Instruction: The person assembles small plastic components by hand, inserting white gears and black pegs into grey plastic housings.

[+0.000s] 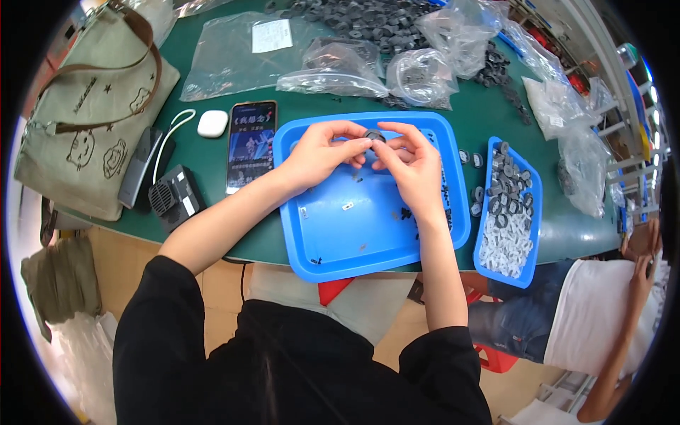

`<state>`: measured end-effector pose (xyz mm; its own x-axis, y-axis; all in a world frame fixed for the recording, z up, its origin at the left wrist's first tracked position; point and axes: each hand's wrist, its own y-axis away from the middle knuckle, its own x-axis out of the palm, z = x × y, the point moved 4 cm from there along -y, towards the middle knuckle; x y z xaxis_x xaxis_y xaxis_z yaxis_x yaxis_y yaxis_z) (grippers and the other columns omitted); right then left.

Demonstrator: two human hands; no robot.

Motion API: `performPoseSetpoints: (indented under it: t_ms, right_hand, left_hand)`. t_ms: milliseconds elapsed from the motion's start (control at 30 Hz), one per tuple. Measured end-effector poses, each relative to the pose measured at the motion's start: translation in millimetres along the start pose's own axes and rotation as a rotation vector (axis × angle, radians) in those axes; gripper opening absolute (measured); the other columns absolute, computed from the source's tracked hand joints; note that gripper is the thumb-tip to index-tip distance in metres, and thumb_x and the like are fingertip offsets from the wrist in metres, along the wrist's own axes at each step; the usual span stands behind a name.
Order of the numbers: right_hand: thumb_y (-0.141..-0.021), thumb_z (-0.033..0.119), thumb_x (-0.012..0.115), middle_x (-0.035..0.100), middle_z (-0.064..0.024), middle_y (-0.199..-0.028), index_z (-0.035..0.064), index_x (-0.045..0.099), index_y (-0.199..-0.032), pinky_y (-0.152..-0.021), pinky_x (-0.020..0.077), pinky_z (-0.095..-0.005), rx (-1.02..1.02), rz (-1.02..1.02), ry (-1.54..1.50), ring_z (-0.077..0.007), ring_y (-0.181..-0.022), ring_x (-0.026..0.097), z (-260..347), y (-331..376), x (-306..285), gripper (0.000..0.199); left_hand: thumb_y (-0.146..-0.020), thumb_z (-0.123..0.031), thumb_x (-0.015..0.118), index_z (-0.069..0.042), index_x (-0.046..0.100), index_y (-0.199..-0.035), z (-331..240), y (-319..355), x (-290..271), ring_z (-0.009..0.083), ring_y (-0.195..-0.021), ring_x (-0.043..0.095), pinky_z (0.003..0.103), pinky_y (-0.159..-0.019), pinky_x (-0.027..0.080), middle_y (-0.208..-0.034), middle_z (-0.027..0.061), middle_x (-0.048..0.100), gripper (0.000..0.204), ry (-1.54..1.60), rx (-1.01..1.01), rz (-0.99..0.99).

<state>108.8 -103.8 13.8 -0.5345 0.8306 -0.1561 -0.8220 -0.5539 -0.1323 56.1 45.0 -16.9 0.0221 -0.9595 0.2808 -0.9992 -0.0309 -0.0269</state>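
Green worktable (204,157): far side strewn with a heap of black ring-shaped parts (368,27) and clear plastic bags (225,55).
Left end: canvas tote bag (99,131), with a lit smartphone (251,147) nearer the middle.
Large blue tray (336,234): beneath both hands, a few small pieces scattered on its floor.
Black round part (374,134): raised over the tray's far half, between the hands.
Left hand (322,152): thumb and forefinger pinching the part's left side.
Right hand (414,161): fingertips gripping its right side.
Small blue tray (536,212): rightward, black rings behind white plastic pieces (504,246).
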Motion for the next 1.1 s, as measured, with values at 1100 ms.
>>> performPoseSetpoints:
  t_ms: [1100]
  right_hand:
    - [-0.093,0.01,0.052,0.063,-0.0078,-0.084,0.0033,0.058,-0.124,-0.063,0.0451,-0.0227,-0.053,0.053,0.106,-0.0104,-0.068,0.055,4,5,4,0.032]
  left_hand:
    - [-0.085,-0.013,0.068,-0.001,0.065,-0.098,-5,9,0,0.0092,-0.079,0.058,0.023,-0.07,0.047,-0.089,0.0051,0.066,0.018,0.026,-0.135,-0.052]
